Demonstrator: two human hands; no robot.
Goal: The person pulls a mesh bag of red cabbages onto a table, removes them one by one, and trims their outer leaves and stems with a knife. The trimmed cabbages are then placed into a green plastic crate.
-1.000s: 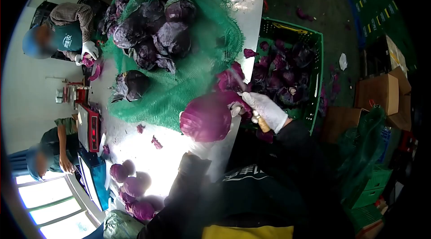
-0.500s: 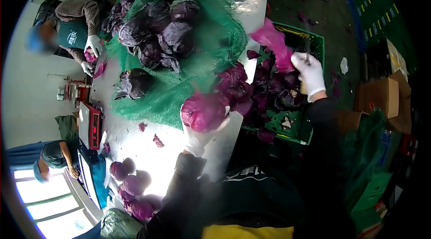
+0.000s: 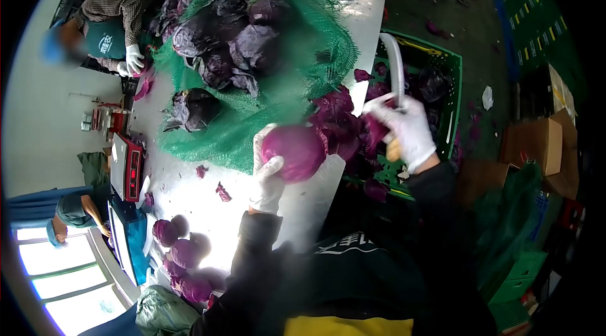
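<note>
Cabbage (image 3: 297, 152) rests in your left hand (image 3: 267, 178), fingers curled over its near side, at the table edge. Your right hand (image 3: 409, 129) was out over the crate (image 3: 435, 49) half a second ago, dropping a leaf. Now it is back just right of the head, fist closed round the knife (image 3: 396, 64), blade pointing up. That outer leaf is off.

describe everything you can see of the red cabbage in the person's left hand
The red cabbage is a round, tight head, bright purple and smooth, with no loose outer leaves showing. The left hand, in a white glove, grips its left side and holds it at the near edge of the metal table. Loose purple leaves sit just right of it. The right hand, gripping a knife, is clear of it.
</note>
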